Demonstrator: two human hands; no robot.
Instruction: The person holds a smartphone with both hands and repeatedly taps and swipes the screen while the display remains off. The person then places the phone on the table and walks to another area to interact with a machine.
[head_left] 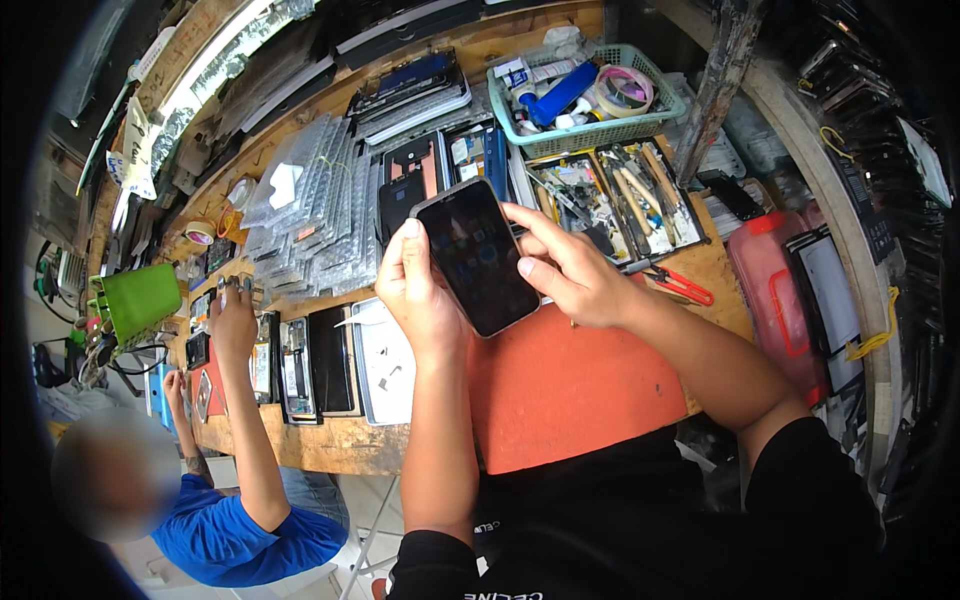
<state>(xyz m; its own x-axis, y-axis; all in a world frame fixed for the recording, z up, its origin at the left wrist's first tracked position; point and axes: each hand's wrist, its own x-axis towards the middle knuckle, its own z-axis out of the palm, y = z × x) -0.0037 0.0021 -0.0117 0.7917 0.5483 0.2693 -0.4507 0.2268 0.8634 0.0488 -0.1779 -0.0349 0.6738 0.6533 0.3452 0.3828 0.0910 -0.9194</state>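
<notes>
Crowded shelves and piles of parts hem in the wooden bench (pixel 340 447), with bubble-wrap packets (pixel 310 225) stacked left of the centre and a teal basket (pixel 560 144) of bottles and tape at the upper right. At the lower left, a co-worker in blue (pixel 250 540) reaches over the same surface.

Near the middle of the frame, a dark-screened phone (pixel 478 258) tilts in the air, just above the upper edge of an orange mat (pixel 570 390). The left hand (pixel 428 305) grasps its left side, thumb along the edge, other fingers mostly hidden behind. The right hand (pixel 590 282) has forefinger and thumb at the right edge; I cannot tell whether they squeeze it.

If that left thumb slipped, the smooth phone could drop, perhaps onto the white panel (pixel 385 408) to its lower left, scattering the small pieces there. A stray right thumb might also press the screen unintentionally.
</notes>
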